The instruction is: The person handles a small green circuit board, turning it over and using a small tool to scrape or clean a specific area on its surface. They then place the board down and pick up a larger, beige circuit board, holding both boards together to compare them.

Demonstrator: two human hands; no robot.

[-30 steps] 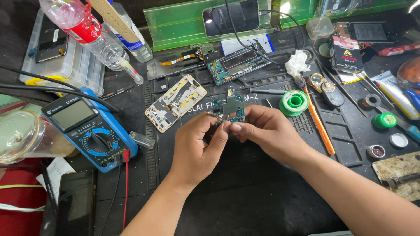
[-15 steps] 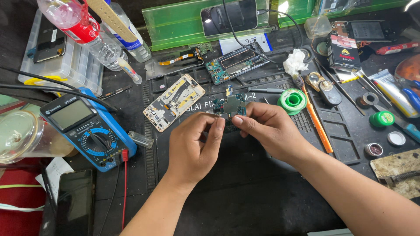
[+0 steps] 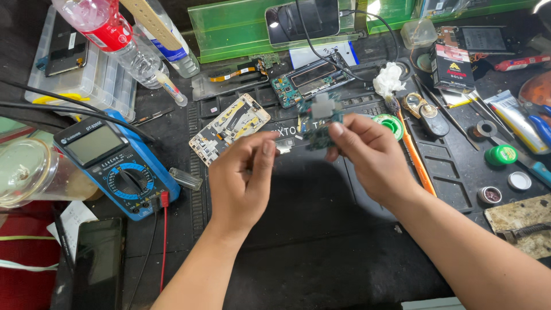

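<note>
Cluttered repair bench under a black silicone work mat (image 3: 321, 229), seen from the head camera only. Left hand (image 3: 244, 181) raised above the mat, thumb and forefinger pinching a small silvery part (image 3: 283, 146), possibly a metal shield or connector piece; too small to tell. Right hand (image 3: 367, 155) pinching a small green circuit board (image 3: 319, 121) by its lower edge, board blurred, held upright just beside the silvery part, well above the mat. Blue multimeter (image 3: 117, 166) to the left with a red probe lead (image 3: 163, 229) trailing down. Pale phone frame (image 3: 229, 127) and a second board assembly (image 3: 307, 80) lying beyond the hands. Green solder reel (image 3: 394, 123) and orange-handled tool (image 3: 414, 163) behind the right hand.

Risks, judged from this: loose grip on so tiny a part, likely to drop and vanish among the clutter; bare fingertips on board contacts, possible static or smudging; edge-only hold on the board, liable to slip or flex if pressed.
</note>
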